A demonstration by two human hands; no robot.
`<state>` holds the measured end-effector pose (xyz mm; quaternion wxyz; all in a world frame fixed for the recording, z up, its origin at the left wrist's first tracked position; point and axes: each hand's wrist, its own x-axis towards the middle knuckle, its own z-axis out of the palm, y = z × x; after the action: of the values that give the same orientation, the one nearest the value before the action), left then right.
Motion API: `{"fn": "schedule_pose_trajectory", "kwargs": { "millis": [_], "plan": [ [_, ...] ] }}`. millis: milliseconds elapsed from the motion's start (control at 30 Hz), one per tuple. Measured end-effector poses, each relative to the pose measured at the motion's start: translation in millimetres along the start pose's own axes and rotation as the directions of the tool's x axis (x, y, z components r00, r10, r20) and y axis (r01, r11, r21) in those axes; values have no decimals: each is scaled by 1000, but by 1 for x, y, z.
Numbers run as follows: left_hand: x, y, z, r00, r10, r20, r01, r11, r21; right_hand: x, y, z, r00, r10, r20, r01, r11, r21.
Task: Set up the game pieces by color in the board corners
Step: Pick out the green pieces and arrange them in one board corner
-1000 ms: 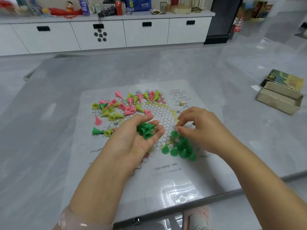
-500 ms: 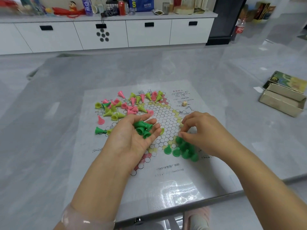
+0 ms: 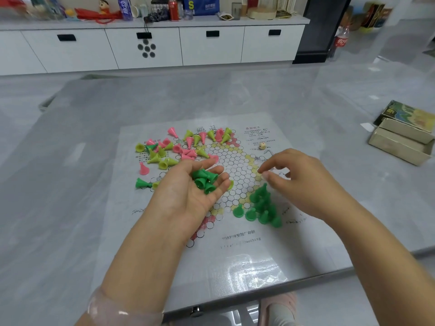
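Observation:
The printed game board sheet (image 3: 235,255) lies flat on the grey table. My left hand (image 3: 186,198) is palm up over the board's left side, and several dark green cone pieces (image 3: 204,181) lie on its nearly straight fingers. Several more dark green pieces (image 3: 261,205) stand clustered in the board's lower right corner. My right hand (image 3: 299,182) hovers just above and to the right of that cluster. Its thumb and forefinger are close together with nothing visible between them. Pink and yellow-green pieces (image 3: 179,147) lie in a heap at the board's upper left.
One dark green piece (image 3: 142,183) lies alone on its side left of my left hand. A small die (image 3: 262,145) sits near the board's upper right. An open cardboard box with its lid (image 3: 400,142) rests at the table's right. The table's near edge (image 3: 306,282) runs below the sheet.
My right hand's fingertips have lifted off the top of the green cluster, where a piece now stands. My left hand still carries its green pieces, almost unmoved.

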<state>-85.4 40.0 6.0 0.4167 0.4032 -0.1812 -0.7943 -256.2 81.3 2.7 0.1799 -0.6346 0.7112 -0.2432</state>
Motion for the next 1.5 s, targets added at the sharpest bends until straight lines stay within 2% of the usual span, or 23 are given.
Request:
{"fn": "schedule_pose_trajectory", "kwargs": {
  "millis": [133, 300, 467, 600, 867, 1067, 1167, 1267, 1500],
  "plan": [
    [0, -2, -1, 998, -52, 34, 53, 998, -16, -2, -17, 4, 985, -111, -133, 122, 990, 74],
    [-2, -4, 1, 975, -132, 177, 153, 982, -112, 0, -33, 22, 964, -255, -75, 259, 964, 53],
    [-5, -1, -1, 972, -135, 195, 158, 982, -108, 0, -35, 21, 958, -285, -29, 287, 956, 68],
    [-8, -1, 0, 968, -132, 214, 148, 987, -59, -1, -36, 19, 962, -272, -12, 272, 960, 64],
    [-4, -3, -2, 988, -81, 133, 79, 997, 22, -3, -40, 19, 961, -273, 45, 271, 961, 45],
    [-4, -2, -2, 987, -84, 137, 90, 995, -39, -3, -36, 14, 977, -184, -107, 205, 951, 232],
    [-4, -6, -1, 989, -94, 113, 82, 991, 109, -3, -36, 13, 974, -159, -162, 198, 945, 262],
    [-3, -10, 2, 997, -54, 56, 40, 972, 232, -3, -36, 14, 971, -183, -153, 215, 949, 228],
    [-4, -9, 3, 1000, -15, 27, 6, 957, 289, -5, -37, 11, 969, -210, -127, 239, 924, 299]
  ]
}}
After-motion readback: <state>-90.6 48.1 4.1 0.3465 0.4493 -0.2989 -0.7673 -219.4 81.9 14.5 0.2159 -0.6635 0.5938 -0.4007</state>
